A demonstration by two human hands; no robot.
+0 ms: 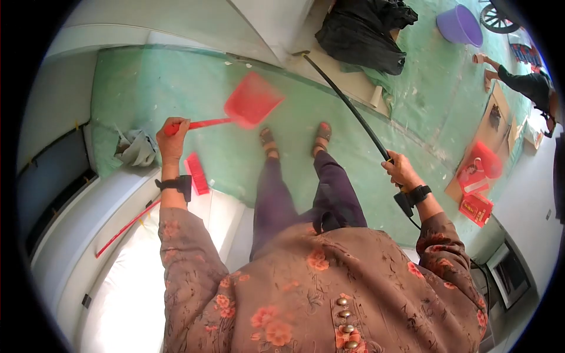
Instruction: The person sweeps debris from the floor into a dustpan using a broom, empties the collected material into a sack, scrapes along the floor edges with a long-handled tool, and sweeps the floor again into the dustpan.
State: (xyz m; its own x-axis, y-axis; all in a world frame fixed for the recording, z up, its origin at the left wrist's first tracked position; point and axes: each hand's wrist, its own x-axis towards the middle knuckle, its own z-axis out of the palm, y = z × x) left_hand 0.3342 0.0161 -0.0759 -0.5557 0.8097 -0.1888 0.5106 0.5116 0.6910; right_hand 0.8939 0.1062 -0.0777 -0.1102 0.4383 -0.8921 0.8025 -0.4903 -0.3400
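Observation:
My left hand (172, 139) is closed round the handle of a red dustpan (253, 101), whose blurred pan hangs over the green floor covering (218, 153). A long dark pole (347, 101) is gripped near its lower end in the picture by my right hand (402, 169). The pole's far end reaches the foot of the pale wall at the top, beside a black bag. My feet stand apart on the green covering between the two hands.
A red brush head (196, 174) and a grey crumpled bag (136, 148) lie at left. Black bag (365, 35), purple bucket (459, 26) and wheel (498, 20) are at top right. A person (527, 88) is at far right, above a red box (476, 209).

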